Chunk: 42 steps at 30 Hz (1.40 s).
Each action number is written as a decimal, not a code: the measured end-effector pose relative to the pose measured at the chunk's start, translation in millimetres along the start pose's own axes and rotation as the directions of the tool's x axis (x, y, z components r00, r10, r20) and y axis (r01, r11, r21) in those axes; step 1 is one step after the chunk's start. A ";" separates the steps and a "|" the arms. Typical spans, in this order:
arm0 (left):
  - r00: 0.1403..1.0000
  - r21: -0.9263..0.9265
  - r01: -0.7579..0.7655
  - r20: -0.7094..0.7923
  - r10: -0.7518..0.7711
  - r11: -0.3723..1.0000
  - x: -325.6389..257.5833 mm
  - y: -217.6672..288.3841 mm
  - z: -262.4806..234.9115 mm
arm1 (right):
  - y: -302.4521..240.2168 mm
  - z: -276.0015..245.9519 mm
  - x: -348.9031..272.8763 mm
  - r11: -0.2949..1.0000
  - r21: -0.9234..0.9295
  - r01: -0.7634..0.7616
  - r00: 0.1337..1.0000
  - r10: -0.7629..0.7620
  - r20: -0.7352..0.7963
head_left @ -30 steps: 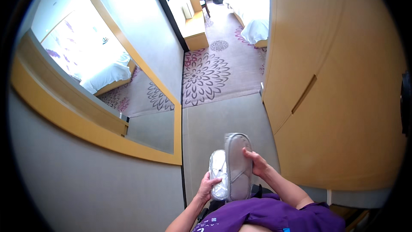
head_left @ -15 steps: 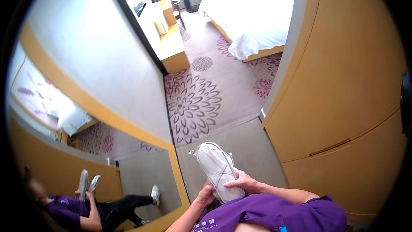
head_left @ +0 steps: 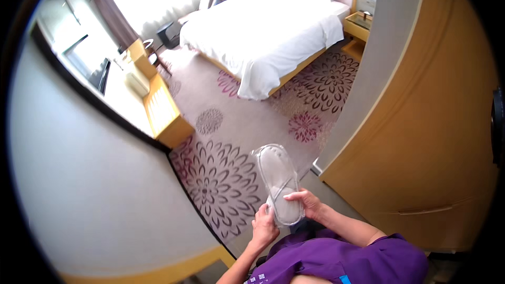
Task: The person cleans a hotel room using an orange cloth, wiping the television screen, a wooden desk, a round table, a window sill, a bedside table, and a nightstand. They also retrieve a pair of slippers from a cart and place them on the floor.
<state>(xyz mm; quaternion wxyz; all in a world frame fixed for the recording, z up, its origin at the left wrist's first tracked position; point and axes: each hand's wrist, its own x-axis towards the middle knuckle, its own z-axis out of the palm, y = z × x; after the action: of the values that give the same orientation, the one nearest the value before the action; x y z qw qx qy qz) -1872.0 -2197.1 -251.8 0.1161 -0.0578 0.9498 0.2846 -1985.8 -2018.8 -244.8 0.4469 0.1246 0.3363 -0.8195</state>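
Note:
A pair of pale slippers (head_left: 277, 167), wrapped in clear plastic, is held up in front of my body with the toe end pointing away from me. My left hand (head_left: 264, 227) grips the near left edge of the pack, its fingers curled against the wrapping. On the opposite side, my right hand (head_left: 309, 203) pinches the pack with the thumb laid across its upper face. The fingers of the right hand beneath the slippers are hidden.
A white-covered bed (head_left: 263, 47) stands ahead on patterned carpet (head_left: 210, 171). To its left is a low wooden bench (head_left: 164, 108). A curved wooden cabinet (head_left: 410, 142) borders my right, a pale wall (head_left: 100, 179) my left. A bedside table (head_left: 359, 25) stands beyond.
My view has swung right and forward toward the bedroom, showing more of the bed. The mirror has mostly left the picture. Both hands still hold the slippers.

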 end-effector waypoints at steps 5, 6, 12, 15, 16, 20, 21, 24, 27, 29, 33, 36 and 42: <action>0.993 0.021 -0.118 0.022 0.118 0.993 111.5 6.7 -50.8 | -76.1 -3.9 111.6 0.978 0.205 -0.037 0.992 0.060 -0.111; 0.990 -0.065 -0.141 -0.002 0.141 0.988 131.0 8.2 -61.6 | -98.9 0.5 120.9 0.981 0.196 0.008 0.990 0.020 -0.142; 0.982 -0.873 0.182 0.183 -0.041 0.453 300.7 14.4 -128.9 | -241.1 -12.8 170.4 0.950 0.220 0.223 0.968 -0.188 -0.167; 0.783 -0.820 0.571 0.560 0.269 0.043 387.4 15.8 -142.2 | -298.4 0.8 192.4 0.899 0.150 0.412 0.905 -0.383 -0.186; 0.774 -0.817 0.576 0.556 0.302 0.028 412.9 31.5 -150.3 | -318.8 0.3 204.7 0.879 0.122 0.462 0.876 -0.431 -0.216; 0.823 -0.856 0.515 0.510 0.252 0.050 527.3 53.2 -152.5 | -383.8 -20.1 267.1 0.803 0.028 0.596 0.752 -0.546 -0.369; 0.841 -0.868 0.494 0.492 0.226 0.050 556.7 58.3 -157.0 | -400.6 -22.0 278.5 0.767 0.026 0.641 0.702 -0.571 -0.426; 0.835 -0.857 0.515 0.502 0.227 0.001 646.0 70.7 -162.7 | -453.8 -41.5 309.1 0.676 0.037 0.736 0.567 -0.584 -0.581; 0.797 -0.824 0.566 0.543 0.264 -0.013 716.9 90.4 -168.0 | -482.1 -47.7 336.7 0.665 0.036 0.746 0.515 -0.541 -0.665; 0.756 -0.797 0.600 0.591 0.282 0.063 762.5 114.4 -171.5 | -506.0 -49.0 353.3 0.693 0.087 0.716 0.555 -0.489 -0.673; 0.660 -0.725 0.673 0.677 0.327 0.143 846.0 169.2 -167.5 | -558.0 -57.8 382.4 0.569 0.043 0.821 0.439 -0.581 -0.686; 0.596 -0.685 0.707 0.710 0.374 0.175 908.7 195.8 -143.4 | -591.7 -95.1 403.6 0.552 0.121 0.825 0.472 -0.554 -0.686; 0.386 -0.471 0.812 0.876 0.288 0.344 1037.8 246.6 -69.4 | -677.2 -197.1 439.3 0.624 0.308 0.718 0.575 -0.284 -0.767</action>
<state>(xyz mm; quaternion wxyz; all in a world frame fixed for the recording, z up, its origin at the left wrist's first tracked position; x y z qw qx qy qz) -2931.3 -2075.9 -328.4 0.5902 -0.1477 0.3823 0.6955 -2807.8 -1919.7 -315.2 -0.0317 0.4272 0.2172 -0.8771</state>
